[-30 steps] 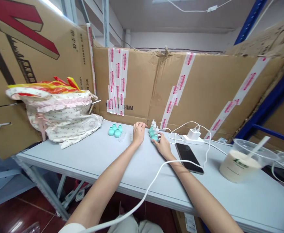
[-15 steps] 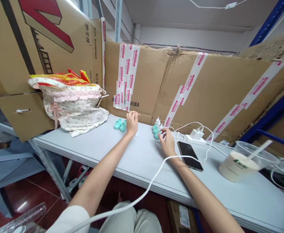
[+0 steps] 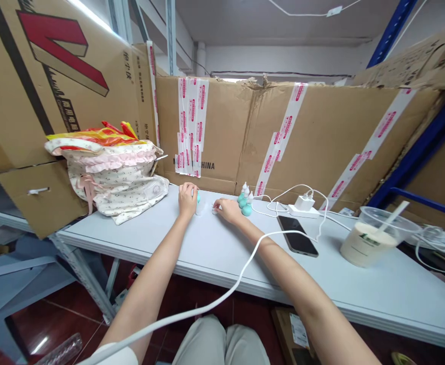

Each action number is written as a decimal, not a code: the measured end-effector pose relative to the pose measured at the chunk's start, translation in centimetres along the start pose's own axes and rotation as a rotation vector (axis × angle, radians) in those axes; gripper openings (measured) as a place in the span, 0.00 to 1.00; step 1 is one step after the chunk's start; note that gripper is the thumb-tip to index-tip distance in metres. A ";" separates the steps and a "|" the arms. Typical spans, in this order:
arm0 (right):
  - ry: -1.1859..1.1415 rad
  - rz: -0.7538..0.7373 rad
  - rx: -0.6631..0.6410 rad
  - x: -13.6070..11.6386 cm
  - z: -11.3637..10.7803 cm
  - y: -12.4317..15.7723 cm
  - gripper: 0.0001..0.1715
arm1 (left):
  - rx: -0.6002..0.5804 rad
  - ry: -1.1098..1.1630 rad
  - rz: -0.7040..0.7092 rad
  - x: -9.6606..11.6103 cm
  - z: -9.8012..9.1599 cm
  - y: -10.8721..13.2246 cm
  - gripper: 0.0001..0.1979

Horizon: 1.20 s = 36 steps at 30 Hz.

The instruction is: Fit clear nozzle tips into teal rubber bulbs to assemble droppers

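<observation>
My left hand (image 3: 187,200) is curled over the small teal bottles at the middle of the table, with its fingers closed round one teal bottle (image 3: 198,196); the others are hidden behind it. A pale, see-through piece (image 3: 201,208) shows just right of that hand, too blurred to name. My right hand (image 3: 228,209) is pinched on a small whitish, clear piece (image 3: 214,209), whose kind I cannot make out. Right of it stands a group of teal bottles with white pointed nozzle tips (image 3: 246,207), apart from the fingers.
A black phone (image 3: 297,235) lies right of my forearm, near a white charger on a power strip (image 3: 304,209) with loose cables. A plastic cup with a straw (image 3: 369,243) stands further right. A floral bag (image 3: 119,177) sits left. A white cable (image 3: 241,276) crosses before me.
My right hand has moved left, away from the nozzle-tipped bottles, towards my left hand. My left hand has shifted left onto the teal bottles. The view has turned slightly.
</observation>
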State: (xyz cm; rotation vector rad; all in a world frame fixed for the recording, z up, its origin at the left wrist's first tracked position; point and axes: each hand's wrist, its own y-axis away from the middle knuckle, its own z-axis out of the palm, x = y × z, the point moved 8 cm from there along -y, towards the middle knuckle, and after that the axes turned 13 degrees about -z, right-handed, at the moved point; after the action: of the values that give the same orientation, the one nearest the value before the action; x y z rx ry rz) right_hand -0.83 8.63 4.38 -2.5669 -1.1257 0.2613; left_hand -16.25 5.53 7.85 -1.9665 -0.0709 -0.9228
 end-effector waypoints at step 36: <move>0.274 0.244 -0.091 1.0 2.1 -6.3 0.12 | -0.123 0.168 -0.124 -1.0 1.1 -1.1 0.09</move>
State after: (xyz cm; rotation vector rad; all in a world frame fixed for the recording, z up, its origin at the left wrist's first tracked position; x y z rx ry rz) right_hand -5.10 13.86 4.69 -2.7157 -0.7439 -0.0884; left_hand -16.74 7.32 7.74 -2.0071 -0.0414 -1.1954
